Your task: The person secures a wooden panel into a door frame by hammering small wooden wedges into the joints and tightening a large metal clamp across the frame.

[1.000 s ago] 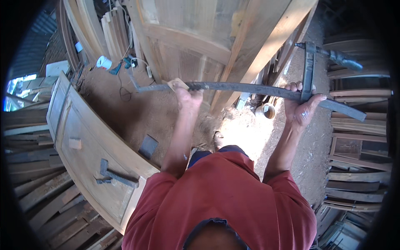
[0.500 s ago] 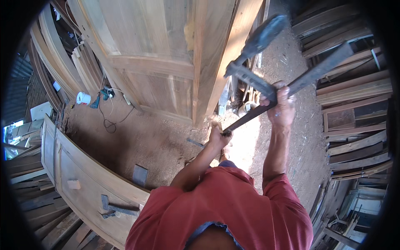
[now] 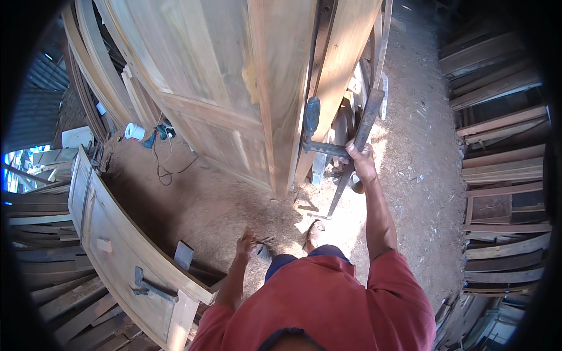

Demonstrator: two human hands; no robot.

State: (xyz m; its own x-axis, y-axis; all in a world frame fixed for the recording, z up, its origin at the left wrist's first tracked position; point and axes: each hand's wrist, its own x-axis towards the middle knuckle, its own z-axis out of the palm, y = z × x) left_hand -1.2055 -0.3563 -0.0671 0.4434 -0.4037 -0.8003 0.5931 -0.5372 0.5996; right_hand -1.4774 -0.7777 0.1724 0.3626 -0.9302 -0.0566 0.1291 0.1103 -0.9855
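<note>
Bar clamp [image 3: 335,150]: dark metal, held at the bar [image 3: 369,116] by your right hand [image 3: 361,162]. Bar slants in your view, upper end to the right, lower end to the left. Side arm juts left; its dark, rounded handle [image 3: 312,116] points toward the view's top edge.

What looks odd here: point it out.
The dark cord lies in loose loops on the dirt floor, a possible trip hazard; a yellowish patch on the standing panelled door differs in colour from its surroundings.
</note>
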